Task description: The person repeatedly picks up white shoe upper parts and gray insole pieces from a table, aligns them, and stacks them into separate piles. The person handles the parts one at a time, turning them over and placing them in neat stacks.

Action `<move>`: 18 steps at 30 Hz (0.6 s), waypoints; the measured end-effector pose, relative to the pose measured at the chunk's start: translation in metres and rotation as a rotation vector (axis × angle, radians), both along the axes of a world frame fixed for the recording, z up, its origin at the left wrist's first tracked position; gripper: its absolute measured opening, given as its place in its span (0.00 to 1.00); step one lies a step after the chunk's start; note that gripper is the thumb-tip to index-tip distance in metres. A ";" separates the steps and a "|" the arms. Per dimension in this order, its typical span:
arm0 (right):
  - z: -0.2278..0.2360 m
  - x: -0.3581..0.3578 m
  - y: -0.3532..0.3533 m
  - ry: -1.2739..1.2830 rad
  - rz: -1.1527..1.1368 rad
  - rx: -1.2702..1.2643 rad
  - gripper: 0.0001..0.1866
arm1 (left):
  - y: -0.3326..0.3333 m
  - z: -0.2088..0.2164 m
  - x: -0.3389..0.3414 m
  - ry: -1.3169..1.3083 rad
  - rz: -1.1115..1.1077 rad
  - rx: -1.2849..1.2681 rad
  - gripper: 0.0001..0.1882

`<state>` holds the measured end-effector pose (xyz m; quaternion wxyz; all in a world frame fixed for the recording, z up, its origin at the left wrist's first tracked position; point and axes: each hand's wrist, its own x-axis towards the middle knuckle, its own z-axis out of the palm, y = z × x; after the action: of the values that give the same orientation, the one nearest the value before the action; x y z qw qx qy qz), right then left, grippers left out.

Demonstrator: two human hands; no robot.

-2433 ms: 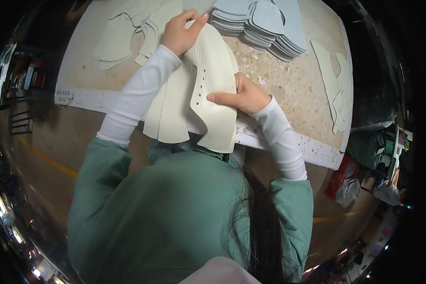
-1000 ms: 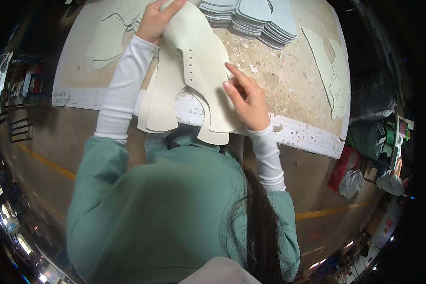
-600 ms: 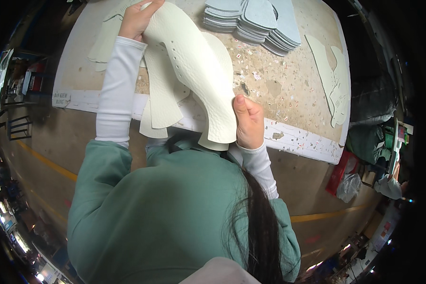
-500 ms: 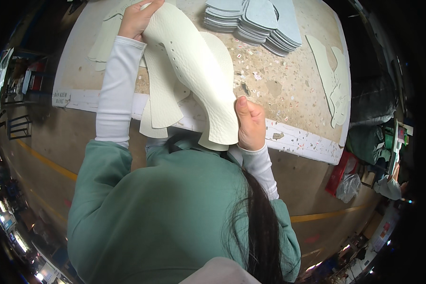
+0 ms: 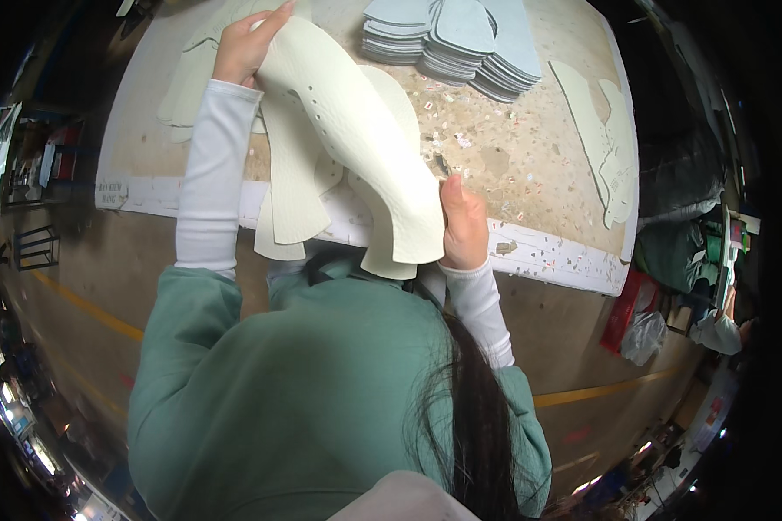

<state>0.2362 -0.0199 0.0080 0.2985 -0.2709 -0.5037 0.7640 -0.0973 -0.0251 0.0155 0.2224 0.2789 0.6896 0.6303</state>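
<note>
Between my hands hangs a curved, cream leather shoe-upper piece (image 5: pixel 365 139) with a textured face and a row of small punched holes. At least one more cream piece (image 5: pixel 294 174) hangs behind it, its lower end over the table's near edge. My left hand (image 5: pixel 243 45) grips the upper left end, thumb on top. My right hand (image 5: pixel 466 224) is closed on the lower right edge, thumb up; its fingertips are hidden behind the leather. Both hands are above the near side of the worktable (image 5: pixel 513 143).
Beyond the leather stands a stack of grey-blue cut pieces (image 5: pixel 452 43). More cream pieces lie at the table's left (image 5: pixel 187 78) and right (image 5: pixel 595 139). Small scraps dot the worn tabletop. On the floor at right are a red crate (image 5: pixel 627 308) and a clear plastic bag (image 5: pixel 645 337).
The leather's lower right end has moved slightly right with my right hand. My left hand keeps its grip, and the table has shifted slightly in view.
</note>
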 end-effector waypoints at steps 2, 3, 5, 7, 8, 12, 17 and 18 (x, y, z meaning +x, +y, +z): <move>0.001 -0.006 0.014 -0.052 0.039 -0.023 0.19 | -0.002 0.003 0.007 0.081 0.086 -0.005 0.14; 0.002 -0.009 0.024 -0.092 0.059 -0.024 0.17 | -0.003 0.006 0.012 0.354 0.158 0.061 0.14; 0.006 -0.015 0.041 -0.156 0.075 0.069 0.13 | -0.013 0.013 0.029 0.874 0.338 0.162 0.14; 0.013 -0.019 0.054 -0.227 0.057 0.248 0.11 | -0.032 0.023 0.052 0.705 0.177 0.140 0.17; 0.018 -0.020 0.060 -0.211 0.090 0.209 0.10 | -0.044 0.029 0.064 0.371 -0.229 0.024 0.20; 0.032 -0.034 0.068 0.030 0.095 0.070 0.11 | -0.056 0.021 0.139 -0.557 -1.189 -0.371 0.46; 0.032 -0.037 0.067 -0.003 0.204 0.112 0.11 | -0.027 0.007 0.147 -1.242 -0.538 0.254 0.29; 0.030 -0.037 0.066 -0.039 0.153 0.188 0.12 | -0.023 0.006 0.141 -1.227 -0.507 0.331 0.26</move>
<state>0.1990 0.0464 0.0375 0.2537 -0.2174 -0.5981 0.7284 0.0440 -0.0485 0.0210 0.6684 0.0544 0.2465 0.6997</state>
